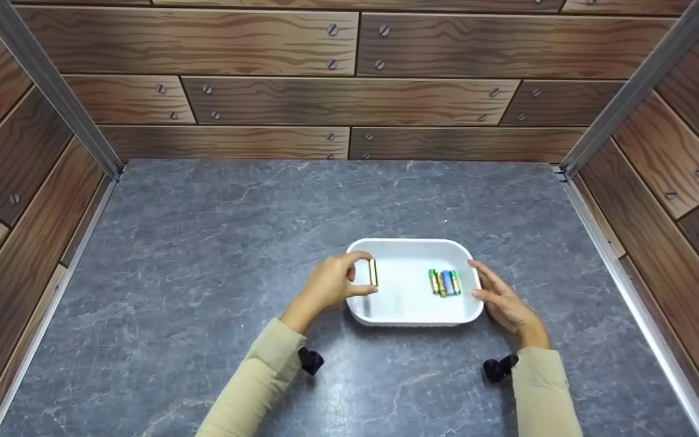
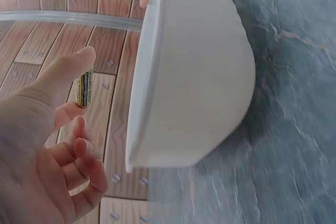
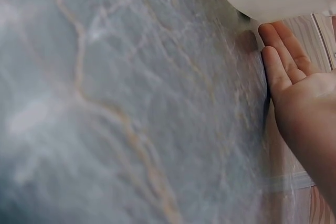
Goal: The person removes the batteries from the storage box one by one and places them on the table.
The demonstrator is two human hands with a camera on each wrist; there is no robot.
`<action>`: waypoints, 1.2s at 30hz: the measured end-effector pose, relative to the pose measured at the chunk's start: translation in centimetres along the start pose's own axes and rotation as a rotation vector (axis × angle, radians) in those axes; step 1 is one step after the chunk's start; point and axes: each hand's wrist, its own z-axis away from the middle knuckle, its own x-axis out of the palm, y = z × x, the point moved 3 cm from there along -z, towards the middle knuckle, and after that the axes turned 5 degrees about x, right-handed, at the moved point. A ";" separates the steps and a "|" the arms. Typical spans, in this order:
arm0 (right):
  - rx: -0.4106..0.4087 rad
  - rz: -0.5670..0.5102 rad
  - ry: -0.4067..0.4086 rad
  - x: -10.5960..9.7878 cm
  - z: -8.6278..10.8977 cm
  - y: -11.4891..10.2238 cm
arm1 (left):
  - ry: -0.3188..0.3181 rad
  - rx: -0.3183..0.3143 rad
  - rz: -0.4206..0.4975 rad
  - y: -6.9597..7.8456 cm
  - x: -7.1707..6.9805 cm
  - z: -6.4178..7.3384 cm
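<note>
We looked down on a grey, veined tabletop [image 1: 204, 243], where a person in pale beige sleeves [image 1: 258, 379] was handling batteries at a white tray [image 1: 401, 294] with rounded corners. The left hand [image 1: 328, 282] pinched one gold battery [image 1: 373, 272] by its ends, between thumb and index finger. We saw that battery held over the tray's left end, above the rim; the left wrist view showed its dark printed label and the hand's other fingers loosely bent beneath it.

Inside the tray, toward the right end, we found four more batteries [image 1: 446, 283] lying side by side in a short row: green and gold at the two outer places, a gold one second from the left and a blue one third.

The right hand [image 1: 507, 306] was at the tray's right end, its fingers extended, with the thumb and a fingertip touching the rim at separate spots. A small black device [image 1: 311, 360] showed near the left wrist, and another near the right. Behind everything we saw a wood-plank-patterned wall [image 1: 264, 100].
</note>
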 end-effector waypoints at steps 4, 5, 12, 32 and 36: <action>0.009 0.011 -0.009 0.1 0.0 0.0 | 0.011 -0.006 -0.007 -1.0 -0.4 0.8; 0.013 0.010 -0.008 0.1 0.0 0.0 | 0.010 -0.008 0.000 -1.2 -0.6 1.0; 0.017 0.002 0.000 0.1 0.0 0.0 | 0.004 -0.025 0.052 -2.6 -1.3 1.9; 0.010 -0.009 -0.014 0.0 0.1 0.0 | -0.024 -0.133 0.074 -6.6 -1.0 3.4; 0.001 -0.021 -0.038 0.0 0.1 0.0 | -0.044 -0.186 0.060 -7.4 -0.7 3.7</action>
